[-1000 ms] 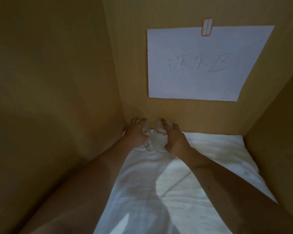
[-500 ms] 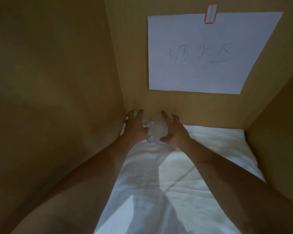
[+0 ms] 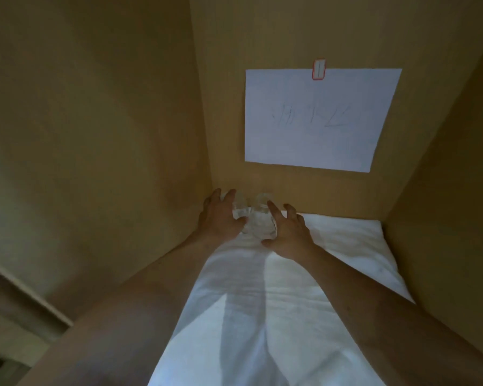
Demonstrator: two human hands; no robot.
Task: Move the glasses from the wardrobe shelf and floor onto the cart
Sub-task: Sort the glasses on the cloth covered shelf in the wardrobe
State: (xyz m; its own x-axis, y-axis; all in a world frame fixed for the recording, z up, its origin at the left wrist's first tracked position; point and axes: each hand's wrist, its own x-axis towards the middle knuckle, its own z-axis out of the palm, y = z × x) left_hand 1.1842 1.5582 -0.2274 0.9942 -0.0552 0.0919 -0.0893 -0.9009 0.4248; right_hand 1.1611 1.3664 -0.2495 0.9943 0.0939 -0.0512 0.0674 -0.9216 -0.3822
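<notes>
Two clear glasses stand side by side at the back left corner of the wardrobe shelf, on a white towel (image 3: 304, 288). My left hand (image 3: 218, 218) grips the left glass (image 3: 239, 210), fingers curled round its far side. My right hand (image 3: 287, 232) grips the right glass (image 3: 260, 221), thumb under its near side and fingers over the top. Both forearms reach in from the bottom of the view. The glasses are blurred and partly hidden by my fingers. The cart is out of view.
Wooden walls close the shelf in on the left (image 3: 95, 162), back and right (image 3: 457, 190). A white paper sheet (image 3: 315, 118) with handwriting is taped to the back wall above the glasses.
Both hands have closed more round the glasses and drawn them slightly toward me. The camera has tilted upward, so the paper sits lower in view.
</notes>
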